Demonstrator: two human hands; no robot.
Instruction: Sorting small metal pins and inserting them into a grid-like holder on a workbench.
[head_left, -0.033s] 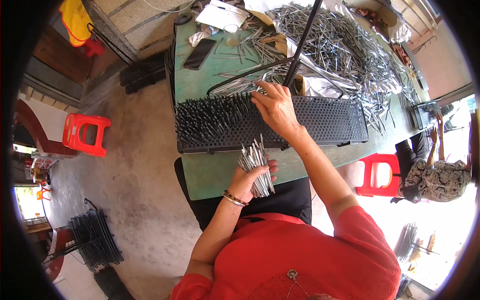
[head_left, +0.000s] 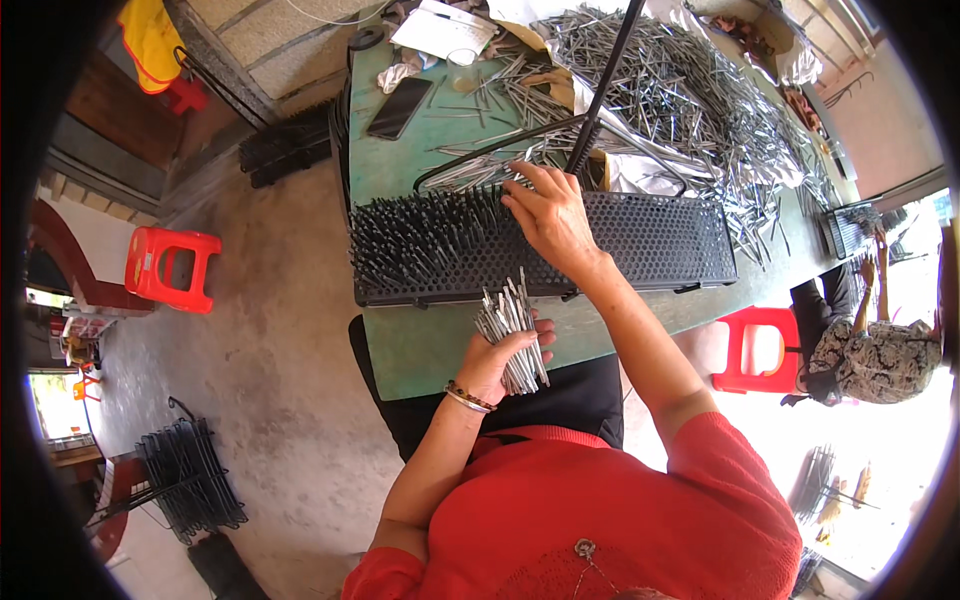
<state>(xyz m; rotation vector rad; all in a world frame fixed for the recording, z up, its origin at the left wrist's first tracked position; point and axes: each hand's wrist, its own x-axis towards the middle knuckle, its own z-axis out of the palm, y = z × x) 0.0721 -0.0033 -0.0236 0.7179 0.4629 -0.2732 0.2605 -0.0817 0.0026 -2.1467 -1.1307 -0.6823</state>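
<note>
One bundle of thin silver metal rods (head_left: 517, 345): clasped in the left grip (head_left: 485, 362), closed around it at the near edge of a flat green counter (head_left: 430, 350), upper tips fanning out.
Right grip (head_left: 550, 215): fingers bent over the middle of the tray; whether they pinch a rod cannot be told.
Long black perforated tray (head_left: 650, 240): set crosswise on the counter, left part bristling with slim standing dark rods (head_left: 420, 235), right part showing bare holes.
Loose heap of silver metal rods (head_left: 665, 95): spread beyond the tray.
Black rectangular phone (head_left: 400, 108): flat on the counter, far left.
Person in a patterned top (head_left: 875, 360): at right, near a red plastic stool (head_left: 757, 350).
</note>
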